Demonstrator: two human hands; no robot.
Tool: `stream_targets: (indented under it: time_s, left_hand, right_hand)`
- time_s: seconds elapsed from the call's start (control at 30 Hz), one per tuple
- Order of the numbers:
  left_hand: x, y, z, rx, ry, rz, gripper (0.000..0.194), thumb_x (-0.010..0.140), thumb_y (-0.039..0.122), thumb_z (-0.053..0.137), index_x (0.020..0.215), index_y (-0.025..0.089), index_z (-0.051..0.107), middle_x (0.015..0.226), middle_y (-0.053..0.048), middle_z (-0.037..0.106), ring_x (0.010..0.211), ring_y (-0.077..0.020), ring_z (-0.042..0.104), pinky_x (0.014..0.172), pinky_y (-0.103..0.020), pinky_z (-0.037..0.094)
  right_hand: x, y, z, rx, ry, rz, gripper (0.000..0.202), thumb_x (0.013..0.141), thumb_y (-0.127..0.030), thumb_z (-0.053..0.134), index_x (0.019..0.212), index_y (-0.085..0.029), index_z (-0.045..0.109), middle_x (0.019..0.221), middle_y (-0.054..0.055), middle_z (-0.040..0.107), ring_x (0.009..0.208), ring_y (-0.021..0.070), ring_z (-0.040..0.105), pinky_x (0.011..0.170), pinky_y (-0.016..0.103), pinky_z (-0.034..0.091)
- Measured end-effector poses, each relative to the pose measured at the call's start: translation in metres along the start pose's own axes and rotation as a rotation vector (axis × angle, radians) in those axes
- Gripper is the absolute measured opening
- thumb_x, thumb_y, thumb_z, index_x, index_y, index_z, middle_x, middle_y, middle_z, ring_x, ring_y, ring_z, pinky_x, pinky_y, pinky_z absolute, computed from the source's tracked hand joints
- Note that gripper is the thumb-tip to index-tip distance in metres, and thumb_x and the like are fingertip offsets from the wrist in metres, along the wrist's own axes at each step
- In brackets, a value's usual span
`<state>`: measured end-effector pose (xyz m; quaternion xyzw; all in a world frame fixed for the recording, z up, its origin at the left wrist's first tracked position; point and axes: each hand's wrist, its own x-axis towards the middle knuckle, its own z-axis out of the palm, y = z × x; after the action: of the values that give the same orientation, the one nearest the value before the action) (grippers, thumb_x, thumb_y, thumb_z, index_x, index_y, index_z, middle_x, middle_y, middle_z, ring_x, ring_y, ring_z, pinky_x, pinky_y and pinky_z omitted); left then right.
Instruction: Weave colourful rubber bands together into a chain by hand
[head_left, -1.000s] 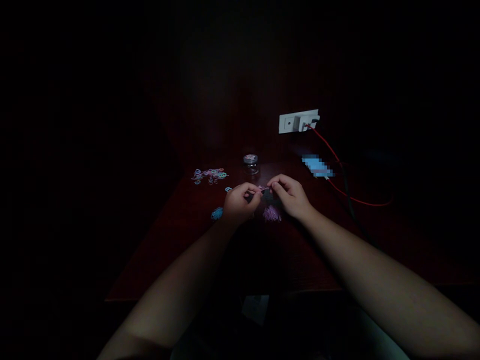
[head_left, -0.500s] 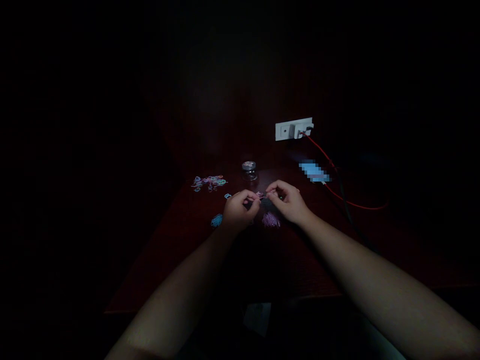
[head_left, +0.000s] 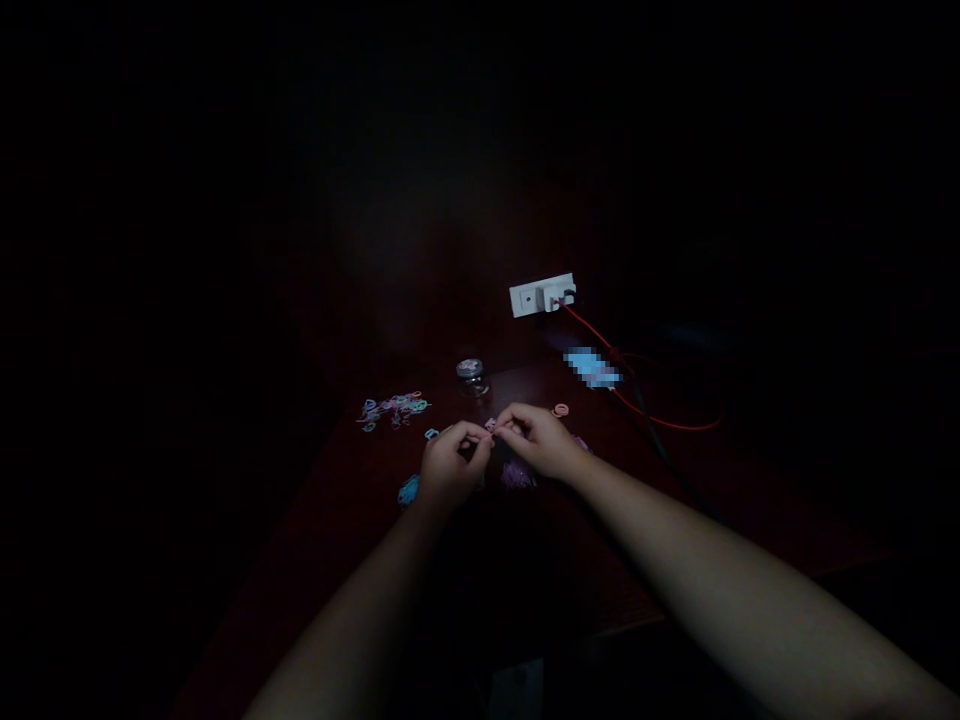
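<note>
Both hands meet over the middle of the tabletop, their fingertips almost touching. My left hand (head_left: 448, 465) is closed in a pinch, with a small pinkish elastic hair tie (head_left: 491, 437) at its fingertips. Facing it, my right hand (head_left: 544, 440) pinches at the same spot; the fingers partly hide the tie. More pink ties (head_left: 490, 423) show just behind the fingertips. A purple pile of hair ties (head_left: 517, 474) lies below my right hand, and a blue pile (head_left: 409, 490) beside my left wrist. Orange-pink ties (head_left: 561, 410) are beyond my right hand.
Mixed coloured hair ties (head_left: 394, 408) are spread at the back left. A small clear lidded jar (head_left: 472, 378) stands behind my hands. At the right lies a pixelated phone-like device (head_left: 592, 367) on a red cable (head_left: 675, 427) from the wall socket (head_left: 541, 296). The surroundings are very dark.
My hands have come closer together, fingertips now nearly touching. The whole view has shifted, so the scene sits lower and further left. Orange-pink ties now show beyond my right hand.
</note>
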<state>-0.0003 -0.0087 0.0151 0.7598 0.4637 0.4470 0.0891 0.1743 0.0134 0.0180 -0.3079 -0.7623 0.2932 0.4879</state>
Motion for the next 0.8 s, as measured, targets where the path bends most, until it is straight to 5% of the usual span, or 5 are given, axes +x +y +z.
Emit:
stream_targets:
  time_s: [0.8]
  left_hand:
    - [-0.0001,-0.0002,-0.0024,0.006,0.076,0.025,0.007,0.081,0.023,0.057,0.079,0.019,0.063,0.076,-0.001,0.067,0.071,-0.0137,0.061,0.067,-0.025,0.049]
  right_hand:
    - [-0.0026,0.0078,0.0007,-0.11,-0.027,-0.047,0.011,0.086,-0.022,0.051,0.085,-0.017,0.061,0.077,0.003,0.061,0.068,0.0139,0.053,0.058,0.023,0.039]
